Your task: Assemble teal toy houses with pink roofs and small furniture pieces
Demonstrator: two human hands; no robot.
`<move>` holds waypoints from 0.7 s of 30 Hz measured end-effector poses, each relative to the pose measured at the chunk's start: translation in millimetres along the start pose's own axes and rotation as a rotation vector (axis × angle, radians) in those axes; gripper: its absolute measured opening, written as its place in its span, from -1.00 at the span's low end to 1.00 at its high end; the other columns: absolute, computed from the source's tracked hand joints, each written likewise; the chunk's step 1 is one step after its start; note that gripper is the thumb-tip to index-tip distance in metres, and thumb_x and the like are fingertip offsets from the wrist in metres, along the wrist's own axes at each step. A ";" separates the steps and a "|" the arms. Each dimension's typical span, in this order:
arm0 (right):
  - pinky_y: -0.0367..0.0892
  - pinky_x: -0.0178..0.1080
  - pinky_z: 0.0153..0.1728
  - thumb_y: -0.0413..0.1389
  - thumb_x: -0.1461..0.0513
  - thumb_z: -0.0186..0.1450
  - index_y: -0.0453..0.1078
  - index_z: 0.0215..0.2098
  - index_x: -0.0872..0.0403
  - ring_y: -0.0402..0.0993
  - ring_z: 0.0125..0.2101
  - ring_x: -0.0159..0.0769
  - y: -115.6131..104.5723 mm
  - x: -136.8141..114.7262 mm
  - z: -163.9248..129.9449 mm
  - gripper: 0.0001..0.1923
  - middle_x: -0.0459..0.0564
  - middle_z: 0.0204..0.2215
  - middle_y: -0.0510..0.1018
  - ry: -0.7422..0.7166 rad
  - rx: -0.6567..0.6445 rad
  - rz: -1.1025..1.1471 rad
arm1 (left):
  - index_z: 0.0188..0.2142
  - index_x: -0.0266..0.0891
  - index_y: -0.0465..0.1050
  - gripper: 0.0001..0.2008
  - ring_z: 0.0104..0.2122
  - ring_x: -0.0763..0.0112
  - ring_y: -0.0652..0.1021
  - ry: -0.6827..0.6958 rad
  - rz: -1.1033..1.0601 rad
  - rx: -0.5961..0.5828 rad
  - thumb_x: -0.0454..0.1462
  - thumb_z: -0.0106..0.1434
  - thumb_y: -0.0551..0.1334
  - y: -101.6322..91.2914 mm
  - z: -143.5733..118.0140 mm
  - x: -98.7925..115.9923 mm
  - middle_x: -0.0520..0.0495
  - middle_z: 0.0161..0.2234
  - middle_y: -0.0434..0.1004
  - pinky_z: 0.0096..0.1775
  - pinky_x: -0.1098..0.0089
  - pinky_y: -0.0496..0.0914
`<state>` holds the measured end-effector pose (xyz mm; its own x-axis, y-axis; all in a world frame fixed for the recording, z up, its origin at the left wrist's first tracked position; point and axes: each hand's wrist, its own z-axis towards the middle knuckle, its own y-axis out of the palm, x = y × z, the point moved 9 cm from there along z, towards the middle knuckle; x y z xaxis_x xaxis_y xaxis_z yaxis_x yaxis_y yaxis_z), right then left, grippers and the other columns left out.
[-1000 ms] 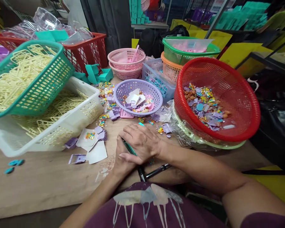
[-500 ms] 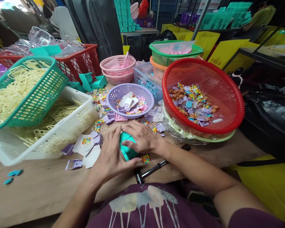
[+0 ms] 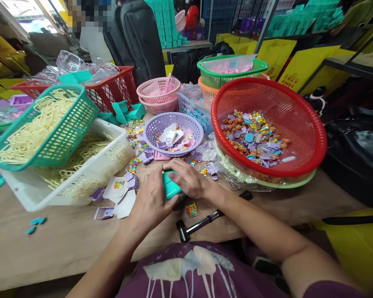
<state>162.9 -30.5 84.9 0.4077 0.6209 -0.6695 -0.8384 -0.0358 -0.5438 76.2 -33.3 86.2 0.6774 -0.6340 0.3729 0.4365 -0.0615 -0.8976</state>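
Between my two hands is a turquoise plastic piece point(image 3: 171, 187) with a rounded, box-like shape; its exact kind I cannot tell. My left hand point(image 3: 152, 196) wraps its left side, thumb along the near edge. From the right and above, my right hand point(image 3: 186, 178) grips it, covering much of its top. A small clear packet of colourful bits point(image 3: 192, 209) lies just right of the piece. Below it rests a black-headed hammer point(image 3: 202, 223) with a metal shaft. White paper cards point(image 3: 125, 203) and purple plastic parts point(image 3: 105, 212) lie left of my left hand.
A purple basket point(image 3: 174, 151) with mixed parts stands ahead. To the right is a large red basket point(image 3: 269, 167). On the left, a teal basket point(image 3: 65, 134) of pale yellow pieces sits on a white crate point(image 3: 68, 190). Small blue pieces point(image 3: 37, 221) lie at the table's left.
The view has shifted slightly to the left. The turquoise piece has turned within my hands, and my left thumb now lies along its near edge.
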 end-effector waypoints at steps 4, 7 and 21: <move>0.17 -0.04 0.21 -0.24 -0.23 0.39 0.20 0.22 0.11 0.27 0.17 -0.14 -13.7 13.7 -16.1 -0.27 0.16 0.15 0.34 0.150 0.183 0.194 | 0.26 -0.24 0.06 -0.25 0.09 -0.06 0.37 -0.057 -0.075 0.110 -0.11 0.16 0.31 -6.6 -5.3 -3.2 -0.32 0.11 0.29 0.07 -0.05 0.32; 0.23 -0.08 0.14 -0.36 -0.16 0.44 0.41 0.00 0.09 0.37 0.05 -0.18 -18.8 17.1 -22.0 -0.31 0.10 -0.03 0.45 0.183 0.305 0.216 | 0.25 -0.21 0.12 -0.26 0.05 -0.04 0.40 -0.040 -0.128 0.008 0.00 0.18 0.30 -1.8 -7.6 -0.4 -0.30 0.07 0.34 0.04 -0.01 0.35; 0.13 -0.26 -0.44 -0.12 -0.12 0.41 0.13 -0.59 0.03 0.15 -0.56 -0.38 12.2 49.5 -40.5 -0.46 -0.17 -0.64 0.20 0.590 0.423 0.573 | -0.42 -0.20 0.21 -0.66 -0.48 0.48 0.26 -0.311 -1.112 -0.114 -0.01 0.31 0.13 51.9 1.9 -34.4 0.11 -0.50 0.19 -0.40 0.46 0.24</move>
<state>187.5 -31.9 24.7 -0.0896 0.0932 -0.9916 -0.9839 0.1464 0.1026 76.7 -13.1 27.2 0.0763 0.0295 0.9967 0.8368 -0.5454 -0.0479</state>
